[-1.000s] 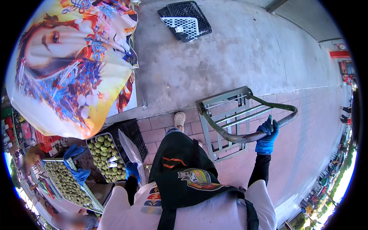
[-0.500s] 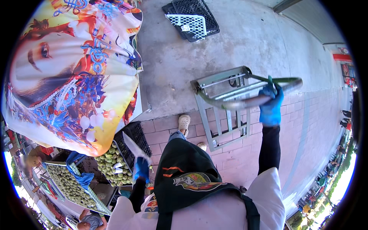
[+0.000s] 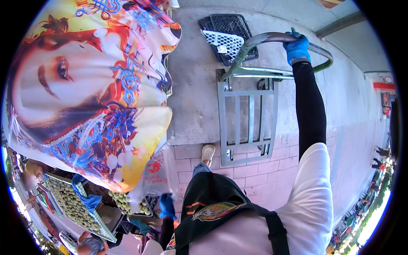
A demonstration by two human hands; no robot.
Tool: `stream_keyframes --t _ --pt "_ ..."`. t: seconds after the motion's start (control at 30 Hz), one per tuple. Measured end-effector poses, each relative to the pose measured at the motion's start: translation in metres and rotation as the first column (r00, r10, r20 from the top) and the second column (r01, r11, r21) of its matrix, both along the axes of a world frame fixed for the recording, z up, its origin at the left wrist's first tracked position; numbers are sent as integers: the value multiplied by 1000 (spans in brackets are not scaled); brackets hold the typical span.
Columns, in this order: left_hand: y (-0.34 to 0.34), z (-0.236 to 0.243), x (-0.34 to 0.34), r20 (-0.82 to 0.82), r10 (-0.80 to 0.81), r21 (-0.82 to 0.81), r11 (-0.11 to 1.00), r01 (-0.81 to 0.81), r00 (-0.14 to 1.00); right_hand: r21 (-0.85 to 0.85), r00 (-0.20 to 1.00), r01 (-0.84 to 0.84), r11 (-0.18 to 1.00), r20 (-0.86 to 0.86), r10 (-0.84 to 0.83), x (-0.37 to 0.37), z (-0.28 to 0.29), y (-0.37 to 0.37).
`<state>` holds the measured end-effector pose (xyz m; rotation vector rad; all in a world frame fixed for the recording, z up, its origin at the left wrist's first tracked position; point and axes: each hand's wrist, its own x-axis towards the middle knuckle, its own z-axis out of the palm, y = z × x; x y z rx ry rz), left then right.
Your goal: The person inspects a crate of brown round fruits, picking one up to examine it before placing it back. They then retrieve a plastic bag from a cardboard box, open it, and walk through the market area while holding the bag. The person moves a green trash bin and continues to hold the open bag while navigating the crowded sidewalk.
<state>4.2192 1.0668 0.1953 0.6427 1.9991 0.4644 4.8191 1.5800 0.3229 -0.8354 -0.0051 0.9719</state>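
Note:
My right hand (image 3: 296, 47), in a blue glove, is closed round the top of a curved metal push handle (image 3: 244, 51). That handle belongs to a grey platform trolley (image 3: 251, 119), whose slatted frame rests on the ground ahead of me. Low on the left, my gloved left hand (image 3: 167, 206) is closed on a clear plastic bag (image 3: 154, 174) with red print. The bag hangs out beside the draped stall, partly in front of the green fruit (image 3: 121, 199).
A colourful printed cloth (image 3: 85, 106) covers a large stack at left. Black and white plastic crates (image 3: 229, 36) lie beyond the trolley. Another fruit display (image 3: 72, 204) and a person (image 3: 90, 244) are at lower left. Further people (image 3: 378, 159) show at the far right.
My right hand has pushed the handle forward, away from me, swinging it to the trolley's far end. The bag in my left hand has spread out, and that hand sits slightly lower.

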Motion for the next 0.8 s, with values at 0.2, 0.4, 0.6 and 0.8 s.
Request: stream_keyframes --t 0.2,0.4,0.6,0.8 --pt "-138 -5 -68 -244 -331 -407 888 213 912 21 993 -95 995 -62 97 46 -13 44" --pt "-203 -41 -88 -257 -607 -564 726 393 752 18 989 -53 998 -139 55 51 -18 63" --pt "-168 -60 -79 -263 -693 -548 680 488 671 2 988 -45 999 -150 45 64 -24 92" --pt "-94 -56 -56 -279 -687 -561 684 467 671 -10 987 25 1000 -157 -26 86 -29 152"
